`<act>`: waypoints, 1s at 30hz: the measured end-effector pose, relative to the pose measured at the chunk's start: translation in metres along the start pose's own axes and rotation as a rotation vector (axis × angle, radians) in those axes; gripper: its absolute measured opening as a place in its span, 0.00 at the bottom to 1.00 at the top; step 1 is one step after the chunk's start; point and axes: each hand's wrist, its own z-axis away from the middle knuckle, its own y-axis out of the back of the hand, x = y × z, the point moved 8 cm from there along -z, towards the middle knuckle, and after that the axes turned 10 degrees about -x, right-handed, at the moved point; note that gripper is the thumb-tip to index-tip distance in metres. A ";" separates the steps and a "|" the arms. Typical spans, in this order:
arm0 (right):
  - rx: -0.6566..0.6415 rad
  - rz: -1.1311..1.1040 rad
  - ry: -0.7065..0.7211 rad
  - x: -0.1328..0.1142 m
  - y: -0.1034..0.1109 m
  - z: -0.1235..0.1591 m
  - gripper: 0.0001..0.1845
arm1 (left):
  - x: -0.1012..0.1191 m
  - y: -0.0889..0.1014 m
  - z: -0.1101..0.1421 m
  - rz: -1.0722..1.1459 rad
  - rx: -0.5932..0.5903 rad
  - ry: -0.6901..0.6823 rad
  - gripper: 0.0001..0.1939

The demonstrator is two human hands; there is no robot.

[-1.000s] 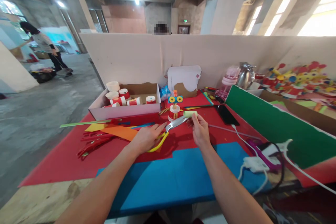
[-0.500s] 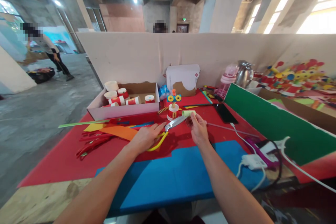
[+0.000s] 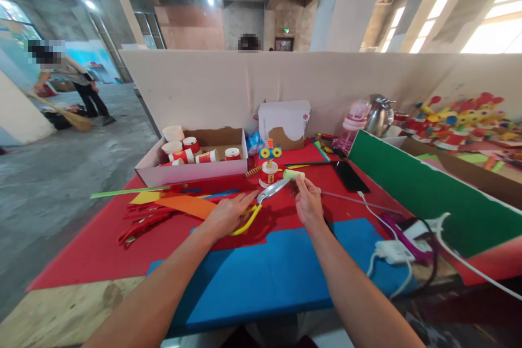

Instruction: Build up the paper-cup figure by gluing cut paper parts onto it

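My left hand (image 3: 229, 214) is closed on the yellow-handled scissors (image 3: 272, 190), whose metal blades point up and to the right. Between the fingertips of my right hand (image 3: 309, 201) is a small pale green paper roll (image 3: 293, 175). The blade tips reach the left end of the roll; whether they cut into it I cannot tell. Just behind the blades stands a paper-cup figure (image 3: 269, 174) with a blue head, yellow round eyes and coiled paper arms. Orange and red paper strips (image 3: 185, 205) lie beside my left hand.
A white box (image 3: 191, 174) with several paper cups stands at the back left. To the right are a black phone (image 3: 351, 176), a green-sided box (image 3: 424, 190) and a power strip (image 3: 402, 247) with cables. Farther off, a person (image 3: 77, 79) holds a broom.
Both hands stay nearly in place, with the scissors and roll shifting only slightly. In the background, the person's broom has swung into view and the arms have moved.
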 end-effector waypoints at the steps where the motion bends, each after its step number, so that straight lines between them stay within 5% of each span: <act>1: 0.002 -0.004 0.002 0.000 0.000 0.000 0.15 | 0.001 0.000 0.000 -0.002 -0.003 0.002 0.27; 30: 0.027 0.036 0.010 0.001 -0.008 0.007 0.15 | 0.015 0.003 -0.002 -0.052 -0.051 0.119 0.25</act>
